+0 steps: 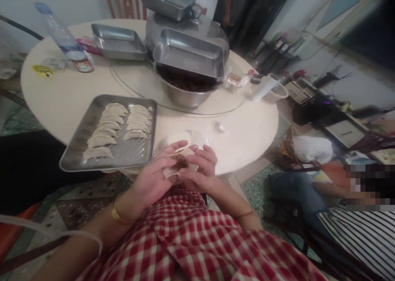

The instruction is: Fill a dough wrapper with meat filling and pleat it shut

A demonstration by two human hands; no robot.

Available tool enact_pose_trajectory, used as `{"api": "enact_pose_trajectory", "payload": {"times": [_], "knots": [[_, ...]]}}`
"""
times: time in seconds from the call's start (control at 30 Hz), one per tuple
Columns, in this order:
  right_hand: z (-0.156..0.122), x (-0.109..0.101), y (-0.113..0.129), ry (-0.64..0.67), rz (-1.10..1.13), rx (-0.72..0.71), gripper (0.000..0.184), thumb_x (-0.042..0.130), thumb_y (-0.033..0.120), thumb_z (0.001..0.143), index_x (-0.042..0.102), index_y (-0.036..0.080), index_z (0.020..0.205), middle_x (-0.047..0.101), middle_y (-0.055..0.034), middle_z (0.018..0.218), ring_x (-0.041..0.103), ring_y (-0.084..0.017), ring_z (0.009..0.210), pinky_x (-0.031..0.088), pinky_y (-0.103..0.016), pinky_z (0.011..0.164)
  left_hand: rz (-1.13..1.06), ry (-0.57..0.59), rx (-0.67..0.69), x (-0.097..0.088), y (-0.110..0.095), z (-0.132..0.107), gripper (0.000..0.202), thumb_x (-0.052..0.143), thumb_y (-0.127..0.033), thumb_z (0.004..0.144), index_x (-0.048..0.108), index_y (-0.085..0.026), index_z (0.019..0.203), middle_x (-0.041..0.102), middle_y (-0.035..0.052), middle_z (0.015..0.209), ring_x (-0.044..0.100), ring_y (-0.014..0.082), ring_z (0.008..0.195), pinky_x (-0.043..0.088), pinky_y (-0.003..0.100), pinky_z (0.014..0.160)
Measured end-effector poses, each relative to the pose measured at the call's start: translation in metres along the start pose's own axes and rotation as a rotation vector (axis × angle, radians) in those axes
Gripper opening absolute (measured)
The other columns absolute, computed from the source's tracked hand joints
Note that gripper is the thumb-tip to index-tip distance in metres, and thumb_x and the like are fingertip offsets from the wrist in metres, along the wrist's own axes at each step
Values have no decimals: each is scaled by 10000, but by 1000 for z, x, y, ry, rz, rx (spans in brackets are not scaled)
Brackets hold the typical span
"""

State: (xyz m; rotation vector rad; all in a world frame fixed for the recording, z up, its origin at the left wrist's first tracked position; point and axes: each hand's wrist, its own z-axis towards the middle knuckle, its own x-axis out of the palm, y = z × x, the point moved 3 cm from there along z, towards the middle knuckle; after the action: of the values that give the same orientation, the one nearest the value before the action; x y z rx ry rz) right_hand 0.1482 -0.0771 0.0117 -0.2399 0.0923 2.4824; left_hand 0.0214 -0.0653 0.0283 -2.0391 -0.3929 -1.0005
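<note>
A dumpling wrapper (170, 173) with dark filling in its middle lies between my two hands, above my lap at the table's front edge. My left hand (154, 174) cups it from the left, and the fingers of my right hand (202, 166) press its right side. The filling shows between the fingers; the wrapper's underside is hidden. Just beyond my hands, a stack of round wrappers (180, 138) rests on clear plastic. To the left, a metal tray (135, 155) holds two rows of folded dumplings (106, 125).
A metal bowl (189, 96) of dark filling stands on the glass turntable (138, 92), partly covered by an empty tray (191, 52). Another tray (120, 44), a plastic bottle (58, 32) and a jar (82, 63) stand farther back. A person in stripes (361, 235) sits at right.
</note>
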Motion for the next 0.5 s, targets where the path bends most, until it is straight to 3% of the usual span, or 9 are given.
{"api": "enact_pose_trajectory", "payload": {"times": [0.2,0.5], "knots": [[-4,-2,-2,19,-45,-31,78,554,337,911,620,313,946,604,-13,1003,545,-165,1094,494,-370,1005,-5,-79,22,3,0,1,333,654,-133,750,644,-153,1082,697,52,901,639,123,700,510,194,555],[-3,-1,-2,34,-90,-5,80,532,336,916,607,318,936,604,-3,995,556,-158,1080,493,-355,983,120,-67,20,4,3,4,421,736,-109,698,655,-191,1103,689,15,892,615,83,653,471,149,530]]}}
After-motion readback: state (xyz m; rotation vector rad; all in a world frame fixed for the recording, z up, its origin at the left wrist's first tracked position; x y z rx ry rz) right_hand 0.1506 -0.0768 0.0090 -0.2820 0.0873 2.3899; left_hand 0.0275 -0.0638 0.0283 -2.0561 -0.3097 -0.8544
